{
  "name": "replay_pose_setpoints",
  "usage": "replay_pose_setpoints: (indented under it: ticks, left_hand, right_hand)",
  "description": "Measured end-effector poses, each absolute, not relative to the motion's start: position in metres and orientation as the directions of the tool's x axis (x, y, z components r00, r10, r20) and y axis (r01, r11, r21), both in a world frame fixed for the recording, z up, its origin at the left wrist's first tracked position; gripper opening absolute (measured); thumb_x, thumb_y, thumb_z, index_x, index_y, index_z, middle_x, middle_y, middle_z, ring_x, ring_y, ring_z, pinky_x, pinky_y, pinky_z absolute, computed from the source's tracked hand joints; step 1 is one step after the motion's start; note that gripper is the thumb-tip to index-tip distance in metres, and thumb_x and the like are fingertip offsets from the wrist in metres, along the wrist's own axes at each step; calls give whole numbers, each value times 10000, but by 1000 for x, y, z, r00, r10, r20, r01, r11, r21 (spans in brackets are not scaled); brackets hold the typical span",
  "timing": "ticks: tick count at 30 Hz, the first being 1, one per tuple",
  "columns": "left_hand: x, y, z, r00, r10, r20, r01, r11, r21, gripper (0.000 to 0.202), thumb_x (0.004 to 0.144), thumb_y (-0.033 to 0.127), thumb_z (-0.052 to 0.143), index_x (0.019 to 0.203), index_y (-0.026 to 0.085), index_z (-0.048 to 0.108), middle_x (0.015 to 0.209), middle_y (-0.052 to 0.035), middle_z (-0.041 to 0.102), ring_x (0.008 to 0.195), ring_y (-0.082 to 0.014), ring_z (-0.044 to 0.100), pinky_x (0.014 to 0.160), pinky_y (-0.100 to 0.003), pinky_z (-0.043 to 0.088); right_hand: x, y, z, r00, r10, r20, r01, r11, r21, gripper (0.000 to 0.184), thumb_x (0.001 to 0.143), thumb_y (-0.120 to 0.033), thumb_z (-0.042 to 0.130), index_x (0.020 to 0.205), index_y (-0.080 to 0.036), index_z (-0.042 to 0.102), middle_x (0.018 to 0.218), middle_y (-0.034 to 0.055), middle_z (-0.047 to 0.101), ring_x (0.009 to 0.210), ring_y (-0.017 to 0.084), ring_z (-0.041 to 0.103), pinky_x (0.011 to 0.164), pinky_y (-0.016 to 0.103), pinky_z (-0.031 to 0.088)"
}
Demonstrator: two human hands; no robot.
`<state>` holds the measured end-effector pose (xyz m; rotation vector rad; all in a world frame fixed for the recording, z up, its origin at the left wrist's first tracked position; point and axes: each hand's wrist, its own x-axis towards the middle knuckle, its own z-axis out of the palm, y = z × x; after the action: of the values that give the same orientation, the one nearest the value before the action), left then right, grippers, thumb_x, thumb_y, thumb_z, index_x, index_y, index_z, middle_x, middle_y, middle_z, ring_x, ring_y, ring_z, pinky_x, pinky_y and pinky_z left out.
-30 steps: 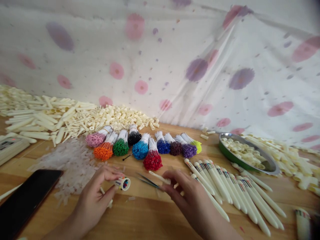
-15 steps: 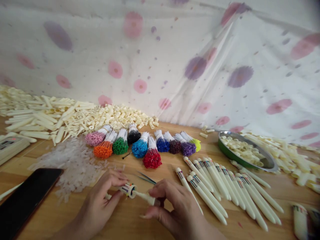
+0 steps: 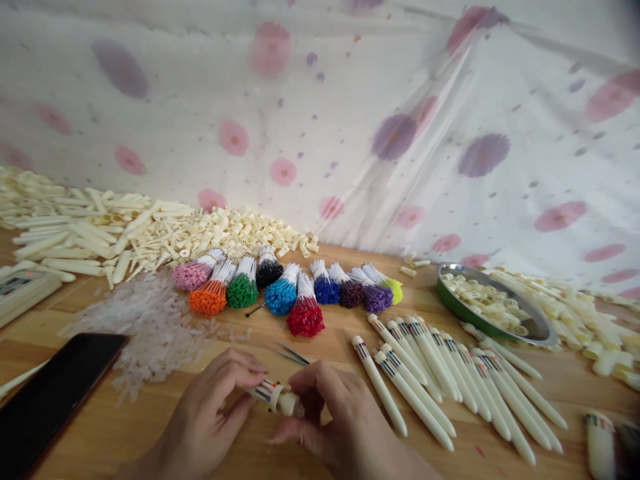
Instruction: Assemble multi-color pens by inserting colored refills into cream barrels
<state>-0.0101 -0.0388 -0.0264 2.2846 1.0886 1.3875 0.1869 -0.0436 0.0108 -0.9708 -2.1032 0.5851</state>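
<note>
We steady a slotted pen sleeve (image 3: 265, 392) in our left hand (image 3: 215, 400), its cream plug (image 3: 288, 403) facing our right hand (image 3: 337, 413).
Our left fingers pinch the sleeve's far end, presumably leaving the plugged end free; our right fingers curl about the plug, but we cannot tell whether they grip it. Both parts are held over the wooden table (image 3: 280, 460), between our hands. Tweezers (image 3: 295, 354) lie just beyond, probably for easy reach. Refill bundles (image 3: 306, 319) are sorted by colour, likely for quick picking; multicolour pens (image 3: 435, 360) lie in a row at right, perhaps for order.
</note>
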Motion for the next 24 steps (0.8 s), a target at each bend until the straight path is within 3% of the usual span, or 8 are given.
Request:
replay_pose_setpoints:
  ticks: [6,10,13,20,24]
  left_hand:
    - [-9,-43,-23,293,691,661,501,-700,509,258,736,39,541,859,263,573,752,-1,693,721,-179,685,645,-247,551]
    - [-10,-43,-20,284,679,677,527,-700,481,212,757,100,572,889,264,589,733,-8,695,690,-186,686,614,-244,546]
    - [-9,-43,-18,265,685,678,542,-688,483,189,764,120,590,891,260,592,730,-5,690,678,-180,680,611,-236,538]
    - [-5,-45,-17,284,680,676,535,-698,477,149,793,123,577,896,230,579,738,0,671,685,-146,660,627,-200,527]
    - [-2,-53,-21,259,686,680,565,-679,469,174,801,79,538,881,230,569,752,0,657,704,-139,649,651,-200,518]
  right_hand:
    - [186,-43,11,-423,723,547,472,691,-548,424,851,-571,459,712,-174,516,517,-24,586,429,82,524,431,177,365]
    - [189,-43,16,-440,770,461,425,631,-649,389,856,-555,475,879,-171,531,599,-12,616,492,93,560,457,167,418]
    - [194,-41,20,-491,777,394,501,621,-603,322,939,-461,384,975,-165,506,691,19,637,580,115,585,513,193,444]
    - [190,-37,14,-569,700,431,655,703,-277,401,992,-259,200,715,-184,480,643,20,568,538,118,509,514,219,377]
    - [181,-39,2,-458,713,532,653,675,-343,420,994,-260,169,661,-203,418,559,-4,518,470,106,461,475,206,348]
